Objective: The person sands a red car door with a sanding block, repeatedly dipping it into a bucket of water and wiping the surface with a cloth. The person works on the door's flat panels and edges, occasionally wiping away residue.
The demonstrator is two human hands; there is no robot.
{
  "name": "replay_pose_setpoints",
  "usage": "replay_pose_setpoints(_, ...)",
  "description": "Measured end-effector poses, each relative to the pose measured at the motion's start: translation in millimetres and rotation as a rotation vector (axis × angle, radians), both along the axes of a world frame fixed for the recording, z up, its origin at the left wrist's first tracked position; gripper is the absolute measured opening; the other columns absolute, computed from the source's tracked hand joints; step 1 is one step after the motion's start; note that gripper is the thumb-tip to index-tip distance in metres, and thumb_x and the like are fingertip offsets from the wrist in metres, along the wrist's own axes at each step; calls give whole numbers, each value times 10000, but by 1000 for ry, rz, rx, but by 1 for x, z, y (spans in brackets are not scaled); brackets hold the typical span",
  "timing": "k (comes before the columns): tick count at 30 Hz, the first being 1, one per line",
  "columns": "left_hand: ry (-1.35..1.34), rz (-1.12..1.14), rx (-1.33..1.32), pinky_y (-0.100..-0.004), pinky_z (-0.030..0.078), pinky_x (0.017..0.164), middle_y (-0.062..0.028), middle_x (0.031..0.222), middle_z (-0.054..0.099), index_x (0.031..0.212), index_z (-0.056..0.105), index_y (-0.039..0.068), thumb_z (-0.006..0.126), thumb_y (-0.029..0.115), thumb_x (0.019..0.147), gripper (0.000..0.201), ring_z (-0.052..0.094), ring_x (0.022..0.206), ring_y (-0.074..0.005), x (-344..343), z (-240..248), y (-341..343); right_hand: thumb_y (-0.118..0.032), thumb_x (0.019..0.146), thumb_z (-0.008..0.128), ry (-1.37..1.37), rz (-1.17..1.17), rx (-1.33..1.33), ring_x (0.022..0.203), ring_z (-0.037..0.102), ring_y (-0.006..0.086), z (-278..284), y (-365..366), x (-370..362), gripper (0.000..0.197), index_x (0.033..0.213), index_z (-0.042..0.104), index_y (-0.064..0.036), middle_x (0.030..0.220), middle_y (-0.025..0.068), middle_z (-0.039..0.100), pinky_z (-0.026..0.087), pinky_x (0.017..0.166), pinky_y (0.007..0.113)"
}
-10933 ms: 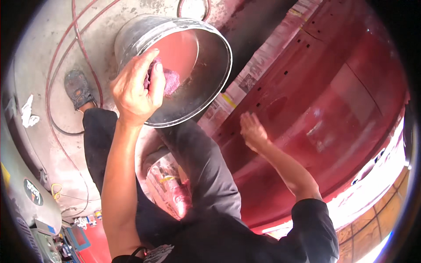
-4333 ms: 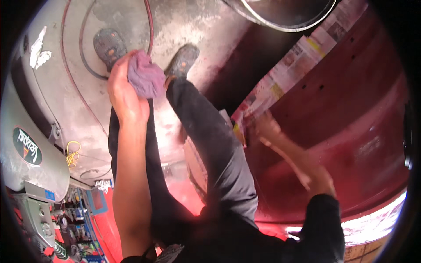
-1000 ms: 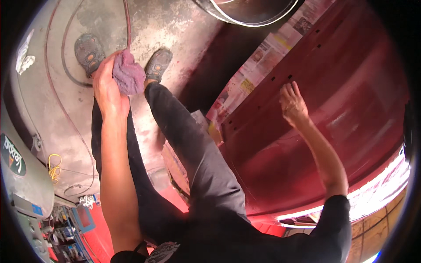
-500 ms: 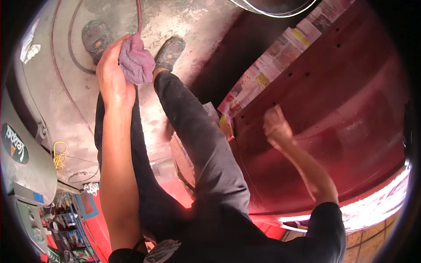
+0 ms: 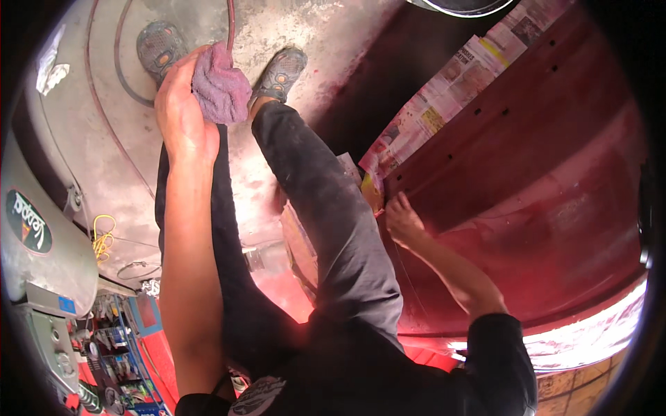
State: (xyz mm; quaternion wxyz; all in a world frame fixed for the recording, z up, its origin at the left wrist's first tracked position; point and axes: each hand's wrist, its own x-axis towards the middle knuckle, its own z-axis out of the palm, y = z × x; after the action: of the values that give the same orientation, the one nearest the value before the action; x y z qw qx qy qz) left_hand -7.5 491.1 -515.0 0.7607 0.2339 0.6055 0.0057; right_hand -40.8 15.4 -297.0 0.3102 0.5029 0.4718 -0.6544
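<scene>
My left hand (image 5: 179, 111) is raised in front of me and grips a crumpled purple rag (image 5: 220, 87). Below it I see my two shoes and dark trousers on the stained concrete floor (image 5: 97, 139). My right hand (image 5: 404, 220) rests flat, fingers closed together, on the lower left edge of a large dark red painted metal panel (image 5: 527, 173), close to where newspaper masking (image 5: 444, 104) is stuck along the panel's border. The hand holds nothing.
A thin red hose (image 5: 118, 62) curls over the floor at the upper left. A grey machine casing (image 5: 41, 236) stands at the left, with a cluttered red and blue tool shelf (image 5: 118, 347) beneath. A metal bucket's rim (image 5: 465, 7) shows at the top edge.
My right hand has slid down and left across the red panel toward its newspaper-taped edge. My left hand keeps the rag and has barely shifted.
</scene>
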Motion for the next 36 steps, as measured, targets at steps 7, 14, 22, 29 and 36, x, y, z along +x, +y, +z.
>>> replay_pose_setpoints(7,52,47,-45,-348,570,905,-116,1097,751,1168,726,-63,549,134,1047,291,721,999,-216,-8,-1,1,-213,935,592,-55,158,-19,1502,403,330,16,29,140,535,1433,605,-15,1561,175,502,162,1291,569)
replay_pose_setpoints(14,-8,83,-30,-335,569,877,-116,1079,747,1166,723,-72,546,120,1041,289,720,969,-212,7,1,0,-261,1017,509,-197,148,29,1545,321,342,51,6,14,521,1469,565,-7,1583,145,483,215,1274,523)
replay_pose_setpoints(22,37,39,-65,-335,570,881,-126,1066,753,1168,724,-70,540,116,1040,292,724,959,-218,-5,7,1,-313,1013,504,-244,96,96,1540,352,330,11,4,62,554,1458,580,7,1600,136,488,184,1284,569)
replay_pose_setpoints(29,15,71,-50,-332,573,868,-122,1056,754,1162,726,-70,536,114,1039,292,726,948,-213,8,0,4,-288,1001,516,-71,-114,39,1539,364,311,65,-13,-23,563,1480,554,4,1595,141,494,181,1291,574)
replay_pose_setpoints(36,-8,31,-82,-341,576,841,-112,1041,754,1153,734,-57,565,133,1034,281,727,923,-212,-1,-5,-4,-323,1030,497,-57,-95,-292,1573,305,309,87,41,-21,609,1556,485,-17,1674,125,395,133,1301,558)
